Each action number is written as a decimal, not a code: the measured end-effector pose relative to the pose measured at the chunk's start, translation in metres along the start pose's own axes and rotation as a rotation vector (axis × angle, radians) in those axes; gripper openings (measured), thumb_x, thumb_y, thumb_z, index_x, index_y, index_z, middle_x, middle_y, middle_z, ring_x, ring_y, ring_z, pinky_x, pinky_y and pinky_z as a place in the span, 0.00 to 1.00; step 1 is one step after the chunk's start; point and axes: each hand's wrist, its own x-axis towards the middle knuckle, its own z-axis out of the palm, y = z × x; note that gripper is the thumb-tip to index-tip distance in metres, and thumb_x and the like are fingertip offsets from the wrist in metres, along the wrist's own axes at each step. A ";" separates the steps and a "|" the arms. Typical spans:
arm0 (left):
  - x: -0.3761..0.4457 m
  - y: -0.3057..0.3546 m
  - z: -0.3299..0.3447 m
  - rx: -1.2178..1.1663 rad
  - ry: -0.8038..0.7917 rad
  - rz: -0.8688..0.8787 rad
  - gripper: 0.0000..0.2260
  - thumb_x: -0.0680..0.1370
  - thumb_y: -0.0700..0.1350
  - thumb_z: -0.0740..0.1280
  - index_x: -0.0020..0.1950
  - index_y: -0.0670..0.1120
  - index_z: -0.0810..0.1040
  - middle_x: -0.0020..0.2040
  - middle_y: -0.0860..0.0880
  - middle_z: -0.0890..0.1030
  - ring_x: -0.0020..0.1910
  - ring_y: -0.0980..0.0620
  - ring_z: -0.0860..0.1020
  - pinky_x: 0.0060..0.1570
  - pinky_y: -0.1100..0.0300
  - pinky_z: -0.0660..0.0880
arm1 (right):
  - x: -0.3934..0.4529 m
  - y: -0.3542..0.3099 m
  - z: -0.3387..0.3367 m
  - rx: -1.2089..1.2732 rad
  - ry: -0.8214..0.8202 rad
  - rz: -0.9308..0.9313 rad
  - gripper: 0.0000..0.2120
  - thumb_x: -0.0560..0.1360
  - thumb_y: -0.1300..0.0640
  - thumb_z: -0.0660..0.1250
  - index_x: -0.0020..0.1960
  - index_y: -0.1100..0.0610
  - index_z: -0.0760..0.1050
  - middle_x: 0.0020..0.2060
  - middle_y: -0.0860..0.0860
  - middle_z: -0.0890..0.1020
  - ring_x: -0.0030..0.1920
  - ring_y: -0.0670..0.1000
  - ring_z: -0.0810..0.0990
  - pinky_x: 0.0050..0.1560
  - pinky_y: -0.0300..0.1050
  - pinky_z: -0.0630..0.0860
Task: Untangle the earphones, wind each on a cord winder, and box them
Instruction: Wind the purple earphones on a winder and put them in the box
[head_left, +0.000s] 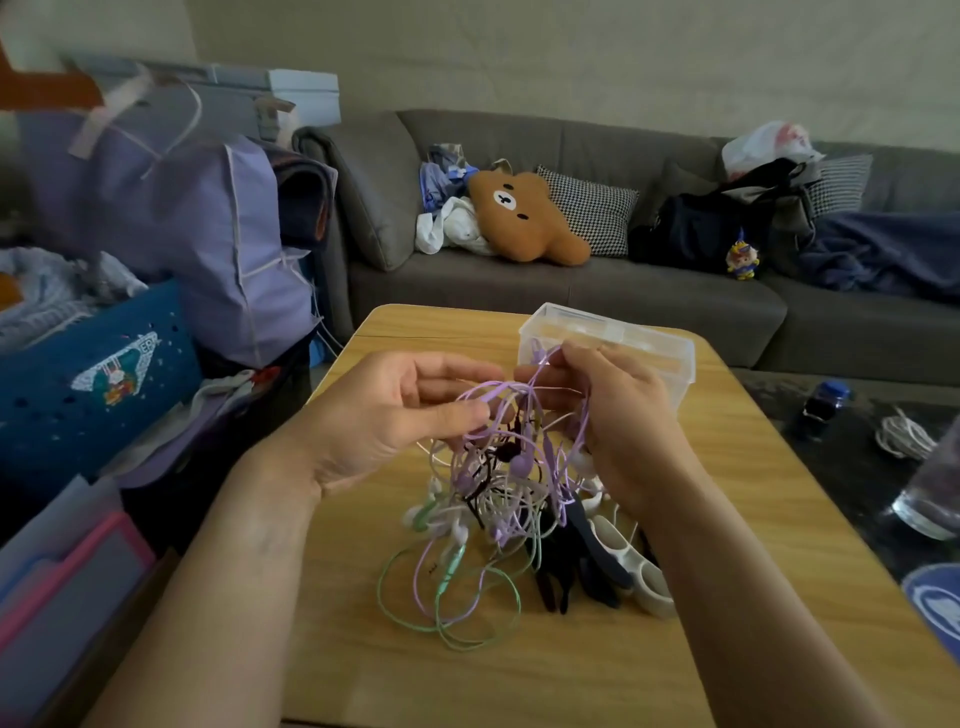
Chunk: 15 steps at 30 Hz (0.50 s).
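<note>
Spreading across the frame is a light wooden tabletop (597, 670), with a clear plastic storage box (644, 340) standing at its far side behind the hands and a heap of black and white plastic cord winders (618, 561) lying just right of the cords. Rising from the middle of the table is a knotted bundle of purple, white, green and black earphones (498, 499), its lower loops resting on the wood and its top lifted between both hands. Left hand (384, 415) pinches a purple cord (493, 387) between thumb and fingers, while right hand (618, 415) has its fingers curled round several purple strands at the top of the tangle.
</note>
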 end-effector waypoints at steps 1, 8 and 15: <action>0.000 0.000 0.000 0.031 0.020 0.015 0.18 0.70 0.40 0.74 0.59 0.43 0.81 0.50 0.43 0.86 0.49 0.48 0.85 0.49 0.57 0.81 | 0.000 -0.001 -0.001 -0.012 0.000 -0.002 0.15 0.84 0.59 0.59 0.41 0.61 0.77 0.35 0.54 0.86 0.33 0.50 0.82 0.37 0.46 0.76; 0.000 0.000 0.001 0.041 0.162 0.085 0.13 0.73 0.47 0.68 0.55 0.44 0.83 0.40 0.44 0.85 0.39 0.49 0.83 0.39 0.59 0.80 | -0.002 -0.004 -0.003 -0.055 -0.044 -0.028 0.13 0.85 0.58 0.58 0.45 0.61 0.76 0.35 0.53 0.86 0.33 0.46 0.83 0.33 0.38 0.78; 0.009 -0.004 0.008 0.187 0.347 0.086 0.19 0.78 0.58 0.61 0.46 0.46 0.84 0.26 0.48 0.77 0.27 0.52 0.75 0.34 0.61 0.74 | -0.002 -0.001 -0.001 -0.158 -0.132 -0.116 0.13 0.85 0.57 0.58 0.52 0.67 0.75 0.34 0.51 0.85 0.34 0.48 0.83 0.36 0.42 0.78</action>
